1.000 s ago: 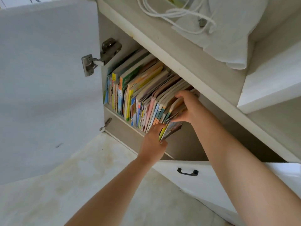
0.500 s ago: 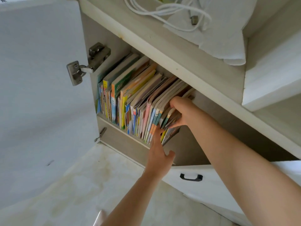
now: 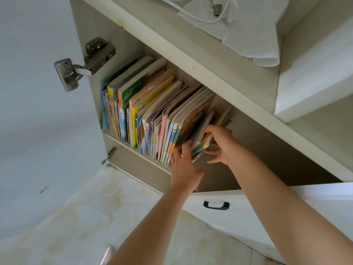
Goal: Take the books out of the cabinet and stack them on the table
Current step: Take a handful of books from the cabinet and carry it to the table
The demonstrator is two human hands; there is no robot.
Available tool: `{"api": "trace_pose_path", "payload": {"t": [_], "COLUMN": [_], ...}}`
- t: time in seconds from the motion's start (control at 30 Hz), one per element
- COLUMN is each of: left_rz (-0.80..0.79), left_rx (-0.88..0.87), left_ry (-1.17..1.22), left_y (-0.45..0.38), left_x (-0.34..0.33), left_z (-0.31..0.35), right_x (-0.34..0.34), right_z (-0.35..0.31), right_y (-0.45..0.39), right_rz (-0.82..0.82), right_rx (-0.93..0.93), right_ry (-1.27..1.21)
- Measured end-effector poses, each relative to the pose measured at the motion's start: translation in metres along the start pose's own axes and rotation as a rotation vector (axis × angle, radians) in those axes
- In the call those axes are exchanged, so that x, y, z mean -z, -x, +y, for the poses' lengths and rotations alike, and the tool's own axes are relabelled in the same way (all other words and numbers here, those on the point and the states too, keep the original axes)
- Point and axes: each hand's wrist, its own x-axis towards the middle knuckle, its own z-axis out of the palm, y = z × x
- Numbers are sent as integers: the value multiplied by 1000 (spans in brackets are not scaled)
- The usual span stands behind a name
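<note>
Two hands reach in: my left hand point(image 3: 184, 165) lays straight fingers on the books point(image 3: 152, 119); my right hand point(image 3: 222, 145) pinches the rightmost few. One packed row, uncountable, stands inside the cabinet point(image 3: 122, 37), one door point(image 3: 38, 111) open.

one open cabinet point(image 3: 133, 41) holds a single packed row of books point(image 3: 152, 115), too many and too thin to count exactly, with two hands, left hand point(image 3: 184, 167) and right hand point(image 3: 221, 144), two door hinges, one black drawer handle point(image 3: 215, 205) and one white cable point(image 3: 210, 14).
</note>
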Motion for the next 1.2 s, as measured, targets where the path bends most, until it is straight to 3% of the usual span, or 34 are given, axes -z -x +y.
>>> {"api": "trace_pose_path", "payload": {"t": [0.13, 0.23, 0.37, 0.63, 0.87, 1.03, 1.2], "left_rz": [-61, 20, 79, 136, 140, 195, 176], "left_rx": [-49, -159, -259, -299, -267, -251, -222], "left_ry": [-99, -247, -258, -369, -160, -78, -59], "left_y": [-15, -24, -19, 39, 45, 42, 37], "left_x": [-9, -13, -12, 42, 47, 41, 46], "left_z": [-16, -32, -41, -68, -81, -83, -95], "right_x": [7, 14, 11, -5, -24, -9, 5], "right_z": [12, 18, 21, 59, 84, 74, 65], "right_y": [-4, -4, 6, 55, 60, 48, 23], "right_rz": [-42, -52, -92, -290, -299, -339, -253], "right_rx": [72, 89, 100, 69, 241, 152, 149], "right_ry": [-8, -60, -95, -67, 28, 71, 8]}}
